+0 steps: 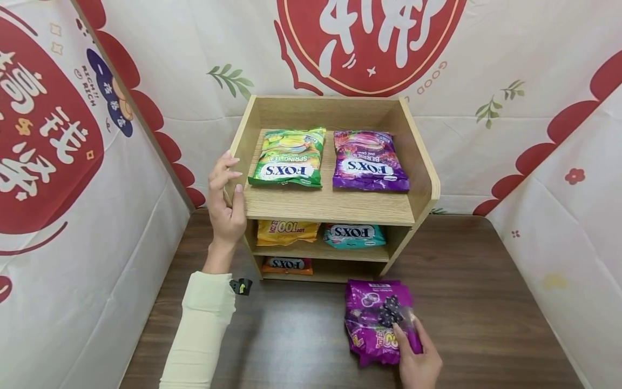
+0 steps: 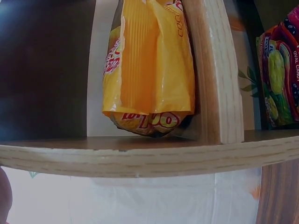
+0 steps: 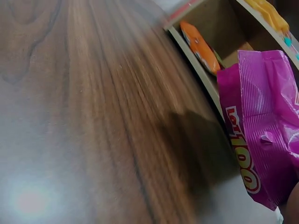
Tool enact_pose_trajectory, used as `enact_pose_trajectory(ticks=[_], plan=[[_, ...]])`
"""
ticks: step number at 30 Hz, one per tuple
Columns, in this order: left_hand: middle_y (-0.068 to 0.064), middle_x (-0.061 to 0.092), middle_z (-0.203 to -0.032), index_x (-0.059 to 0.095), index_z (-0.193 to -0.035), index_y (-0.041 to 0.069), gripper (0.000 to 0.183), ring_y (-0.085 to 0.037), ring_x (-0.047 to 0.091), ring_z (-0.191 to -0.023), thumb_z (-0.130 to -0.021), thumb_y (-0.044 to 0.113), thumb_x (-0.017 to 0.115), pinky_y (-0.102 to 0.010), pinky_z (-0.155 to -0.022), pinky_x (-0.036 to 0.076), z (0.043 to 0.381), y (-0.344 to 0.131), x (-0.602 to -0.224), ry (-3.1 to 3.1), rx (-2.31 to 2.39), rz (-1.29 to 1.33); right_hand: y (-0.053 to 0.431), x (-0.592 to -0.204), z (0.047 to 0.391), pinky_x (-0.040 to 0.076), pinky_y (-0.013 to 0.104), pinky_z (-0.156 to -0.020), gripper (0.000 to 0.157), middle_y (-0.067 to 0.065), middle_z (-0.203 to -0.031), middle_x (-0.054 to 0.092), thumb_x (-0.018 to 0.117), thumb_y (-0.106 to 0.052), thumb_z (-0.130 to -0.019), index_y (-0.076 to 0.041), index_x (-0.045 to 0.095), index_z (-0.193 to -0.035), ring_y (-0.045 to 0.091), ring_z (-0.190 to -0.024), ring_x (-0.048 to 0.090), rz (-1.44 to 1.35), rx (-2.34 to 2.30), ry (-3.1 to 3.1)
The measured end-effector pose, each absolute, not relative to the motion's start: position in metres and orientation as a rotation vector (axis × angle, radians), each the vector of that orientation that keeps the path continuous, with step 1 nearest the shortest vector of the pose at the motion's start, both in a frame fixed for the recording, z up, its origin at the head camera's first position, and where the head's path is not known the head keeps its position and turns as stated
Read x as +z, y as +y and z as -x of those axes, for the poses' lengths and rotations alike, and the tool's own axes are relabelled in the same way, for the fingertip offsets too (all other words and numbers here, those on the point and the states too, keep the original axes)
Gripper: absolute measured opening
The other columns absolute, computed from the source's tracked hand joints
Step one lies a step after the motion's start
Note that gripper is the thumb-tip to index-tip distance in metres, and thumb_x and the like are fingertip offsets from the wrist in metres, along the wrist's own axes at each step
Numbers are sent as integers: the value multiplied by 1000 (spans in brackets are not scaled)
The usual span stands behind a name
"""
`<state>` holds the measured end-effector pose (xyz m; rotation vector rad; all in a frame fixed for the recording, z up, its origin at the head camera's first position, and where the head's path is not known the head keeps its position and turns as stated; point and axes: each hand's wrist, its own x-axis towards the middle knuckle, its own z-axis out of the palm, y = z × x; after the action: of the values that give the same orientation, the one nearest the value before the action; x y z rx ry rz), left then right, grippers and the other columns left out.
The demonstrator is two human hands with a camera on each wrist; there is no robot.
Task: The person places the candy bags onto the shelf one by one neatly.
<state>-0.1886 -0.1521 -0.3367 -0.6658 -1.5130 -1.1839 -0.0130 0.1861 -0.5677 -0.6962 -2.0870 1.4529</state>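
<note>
A small wooden shelf (image 1: 330,208) stands on the table. My left hand (image 1: 225,202) grips its left side panel, fingers and thumb at the edge. In the right hand (image 1: 421,362) is a purple candy bag (image 1: 371,346) with a grape picture, pinched by its near right part in front of the shelf; the right wrist view shows the bag's crimped back seam (image 3: 257,107). On the top tier lie a green candy bag (image 1: 291,156) and a purple berries candy bag (image 1: 369,159). The middle tier holds a yellow candy bag (image 1: 286,232) and a teal candy bag (image 1: 355,235).
An orange candy bag (image 1: 288,265) lies at the left of the bottom tier, also visible in the right wrist view. Brown wood-grain table (image 1: 466,302) surrounds the shelf. Printed white cloth (image 1: 180,48) hangs behind and at both sides.
</note>
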Motion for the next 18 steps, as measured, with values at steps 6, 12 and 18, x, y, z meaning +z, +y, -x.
enact_pose_trajectory(ticks=[6,12,18], plan=[[-33,50,-111,47,-101,-5,28,-44,42,-123,-77,-17,42,-54,-106,31,189,-151,-337,-1516,-1179,667,174,-567,25,45,6,-75,51,25,-114,63,82,-9,-74,-3,64,-122,-11,-86,56,575,1476,-2114],[-33,50,-111,47,-102,-5,28,-43,42,-124,-77,-18,42,-54,-106,31,188,-150,-337,-1521,-1175,665,159,-567,34,47,7,-74,51,25,-114,63,81,-8,-76,-3,63,-124,-8,-86,57,513,1523,-2097],[-33,50,-112,47,-102,-5,28,-45,42,-124,-77,-17,42,-55,-107,31,190,-152,-338,-1520,-1174,658,143,-558,37,51,12,-67,50,24,-109,65,80,-2,-75,-2,64,-123,-3,-82,61,443,1606,-2067]])
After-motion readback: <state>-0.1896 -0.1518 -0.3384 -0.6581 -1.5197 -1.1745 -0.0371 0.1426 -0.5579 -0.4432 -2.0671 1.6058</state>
